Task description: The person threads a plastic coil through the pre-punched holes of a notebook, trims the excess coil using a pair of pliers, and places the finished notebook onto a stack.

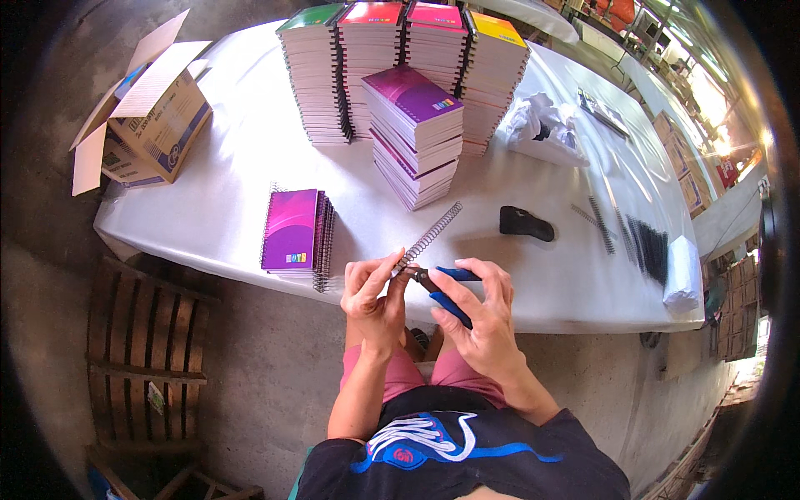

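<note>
Pinched in the fingers of my left hand point(372, 296) is a thin dark spiral binding coil point(432, 232), its free end slanting up and to the right over the table edge. My right hand point(490, 321) is closed around pliers with blue handles point(451, 309). The dark jaws meet the coil's lower end at my left fingertips; whether they bite the wire I cannot tell. Left of my hands lies a small stack of purple spiral notebooks point(289, 227). Beyond them rises a taller stack of purple books point(414, 154), with no coils visible on it.
Tall stacks of books with green, red, pink and yellow covers point(498, 83) stand at the back. An open cardboard box point(162, 133) is far left. Rightward are a black object point(526, 223), a white plastic bag point(543, 133), loose coils point(647, 250) and a white bundle point(682, 277).
</note>
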`<action>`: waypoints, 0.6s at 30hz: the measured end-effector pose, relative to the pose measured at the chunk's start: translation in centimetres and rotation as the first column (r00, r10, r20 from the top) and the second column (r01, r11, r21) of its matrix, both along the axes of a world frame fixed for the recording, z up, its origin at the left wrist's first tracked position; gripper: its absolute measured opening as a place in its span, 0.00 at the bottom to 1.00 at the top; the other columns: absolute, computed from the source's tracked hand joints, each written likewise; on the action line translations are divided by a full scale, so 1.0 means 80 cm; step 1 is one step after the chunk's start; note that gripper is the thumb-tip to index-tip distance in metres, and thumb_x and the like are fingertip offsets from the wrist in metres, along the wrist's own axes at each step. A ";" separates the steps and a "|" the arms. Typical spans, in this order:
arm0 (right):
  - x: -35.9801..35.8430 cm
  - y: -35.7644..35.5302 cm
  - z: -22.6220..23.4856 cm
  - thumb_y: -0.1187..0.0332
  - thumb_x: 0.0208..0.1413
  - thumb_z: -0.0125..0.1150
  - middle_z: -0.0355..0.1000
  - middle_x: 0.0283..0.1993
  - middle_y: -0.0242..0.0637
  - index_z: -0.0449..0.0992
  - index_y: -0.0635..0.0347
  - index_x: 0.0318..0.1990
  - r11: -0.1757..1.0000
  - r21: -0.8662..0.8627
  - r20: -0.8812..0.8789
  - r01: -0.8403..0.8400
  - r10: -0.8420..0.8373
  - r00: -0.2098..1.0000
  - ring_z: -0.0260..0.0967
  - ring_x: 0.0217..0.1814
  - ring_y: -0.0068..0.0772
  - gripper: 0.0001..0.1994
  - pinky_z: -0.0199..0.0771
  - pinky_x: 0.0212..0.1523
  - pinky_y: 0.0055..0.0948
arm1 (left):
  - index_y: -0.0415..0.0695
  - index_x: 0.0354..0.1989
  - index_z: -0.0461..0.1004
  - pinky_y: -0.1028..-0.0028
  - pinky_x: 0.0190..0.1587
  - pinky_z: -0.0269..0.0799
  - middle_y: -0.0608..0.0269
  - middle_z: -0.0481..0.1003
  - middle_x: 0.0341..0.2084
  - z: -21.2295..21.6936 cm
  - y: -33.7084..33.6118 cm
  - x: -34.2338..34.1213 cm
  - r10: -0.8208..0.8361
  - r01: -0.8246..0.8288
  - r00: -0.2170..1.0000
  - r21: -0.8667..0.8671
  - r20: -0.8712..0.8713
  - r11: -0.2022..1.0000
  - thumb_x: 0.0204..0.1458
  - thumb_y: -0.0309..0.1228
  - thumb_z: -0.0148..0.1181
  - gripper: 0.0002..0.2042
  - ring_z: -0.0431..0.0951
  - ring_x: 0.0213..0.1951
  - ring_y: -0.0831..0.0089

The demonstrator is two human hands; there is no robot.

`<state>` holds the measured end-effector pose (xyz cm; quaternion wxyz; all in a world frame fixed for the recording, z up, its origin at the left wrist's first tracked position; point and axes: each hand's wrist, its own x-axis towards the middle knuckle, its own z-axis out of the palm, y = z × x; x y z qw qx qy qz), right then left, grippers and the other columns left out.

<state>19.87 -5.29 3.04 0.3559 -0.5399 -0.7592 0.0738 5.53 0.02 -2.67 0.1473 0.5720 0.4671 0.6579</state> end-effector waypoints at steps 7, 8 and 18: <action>0.006 -0.001 0.006 0.57 0.56 0.58 0.67 0.46 0.38 0.70 0.46 0.57 0.879 -0.417 -0.342 -0.230 0.083 0.936 0.64 0.49 0.38 0.21 0.64 0.48 0.38 | 0.45 0.41 0.81 0.78 0.29 0.61 0.68 0.74 0.22 0.006 -0.001 -0.003 0.089 -0.067 0.988 0.165 -0.127 0.984 0.34 0.14 0.67 0.21 0.67 0.26 0.76; 0.009 -0.003 0.008 0.57 0.57 0.57 0.68 0.45 0.38 0.69 0.48 0.58 0.724 -0.570 -0.574 -0.389 -0.012 0.819 0.65 0.48 0.36 0.21 0.65 0.47 0.36 | 0.45 0.40 0.81 0.78 0.29 0.61 0.68 0.74 0.22 0.000 -0.001 -0.001 0.104 -0.081 0.988 0.195 -0.115 0.977 0.33 0.14 0.67 0.21 0.66 0.26 0.76; 0.035 0.000 -0.059 0.54 0.58 0.51 0.63 0.53 0.41 0.68 0.43 0.58 0.976 -0.169 0.204 0.134 -0.098 0.974 0.59 0.56 0.48 0.20 0.55 0.54 0.59 | 0.40 0.50 0.71 0.82 0.35 0.66 0.63 0.72 0.37 0.005 -0.001 -0.013 0.131 -0.153 0.933 0.040 0.335 0.987 0.52 0.22 0.60 0.16 0.70 0.33 0.79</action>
